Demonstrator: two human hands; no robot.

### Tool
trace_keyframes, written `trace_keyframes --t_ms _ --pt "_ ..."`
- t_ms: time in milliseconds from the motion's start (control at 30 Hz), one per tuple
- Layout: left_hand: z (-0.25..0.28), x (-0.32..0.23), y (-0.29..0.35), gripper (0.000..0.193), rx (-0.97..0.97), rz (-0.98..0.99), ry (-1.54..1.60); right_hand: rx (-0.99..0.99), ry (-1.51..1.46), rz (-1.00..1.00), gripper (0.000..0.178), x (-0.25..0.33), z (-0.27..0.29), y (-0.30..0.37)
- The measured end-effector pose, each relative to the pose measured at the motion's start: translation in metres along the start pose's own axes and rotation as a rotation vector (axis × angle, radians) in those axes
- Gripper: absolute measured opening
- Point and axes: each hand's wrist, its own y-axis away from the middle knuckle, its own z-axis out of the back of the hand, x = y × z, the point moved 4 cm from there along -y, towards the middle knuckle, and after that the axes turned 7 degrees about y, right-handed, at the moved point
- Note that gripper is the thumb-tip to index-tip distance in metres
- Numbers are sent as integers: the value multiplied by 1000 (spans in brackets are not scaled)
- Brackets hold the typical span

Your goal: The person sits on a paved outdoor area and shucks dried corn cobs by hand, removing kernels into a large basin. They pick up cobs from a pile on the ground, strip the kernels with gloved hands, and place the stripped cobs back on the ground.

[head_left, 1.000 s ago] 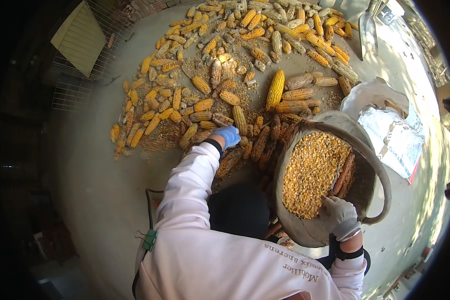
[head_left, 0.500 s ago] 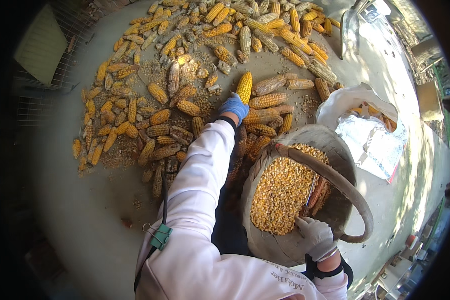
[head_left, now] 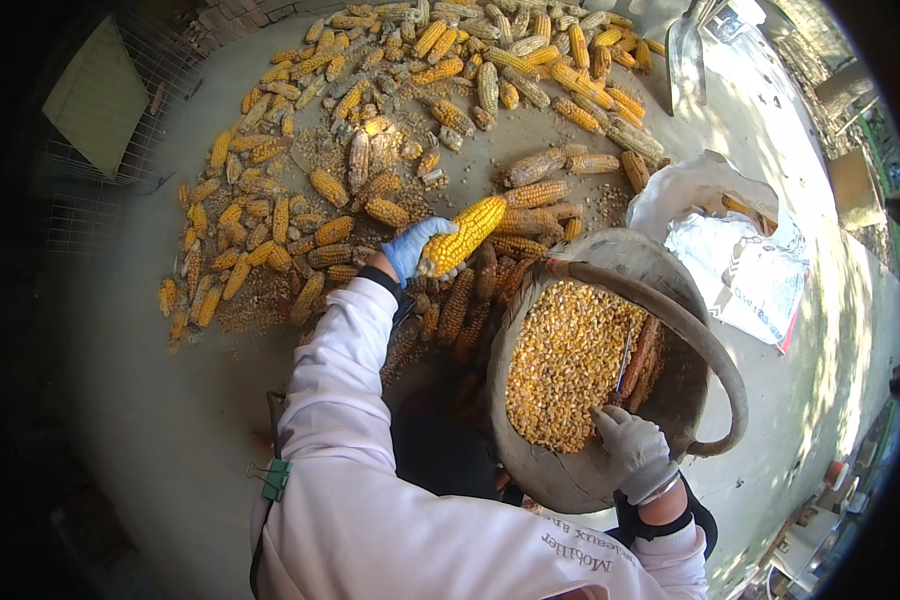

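My left hand (head_left: 412, 250), in a blue glove, grips a yellow ear of corn (head_left: 470, 232) above the heap, its tip pointing up and right. In a pale grey glove, my right hand (head_left: 634, 455) is closed on the near rim of a woven basket (head_left: 542, 478), one finger stretched inward over the edge. Loose corn kernels (head_left: 568, 365) fill much of the basket. Beside them lie reddish bare cobs (head_left: 646, 360) and a thin metal tool (head_left: 626, 352) with a dark end close to that finger. The underside of my right hand is hidden.
Many ears of corn (head_left: 335, 232) and loose kernels spread over the concrete floor (head_left: 150, 400). The basket's arched handle (head_left: 728, 385) rises on its right. Beyond stands an open white sack (head_left: 735, 270) with corn inside. A wire rack (head_left: 150, 110) is at far left.
My left hand has drawn back toward me and left, lifting the ear of corn off the heap and tilting it rightward. My right hand stays at the basket. The view has shifted slightly.
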Motion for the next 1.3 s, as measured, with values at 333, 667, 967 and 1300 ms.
trace_keyframes --t_ms 333,667,967,1300 --pt "-188 -14 183 80 411 216 -427 -825 163 142 70 53 52 50" --pt "-312 26 208 86 330 113 -545 -794 -867 196 50 23 15 77" --pt "-364 141 136 42 234 -520 -196 -483 -1391 -64 38 1 -18 113" --pt "-265 151 47 37 -93 7 -253 228 -146 -69 34 -12 -65 139"
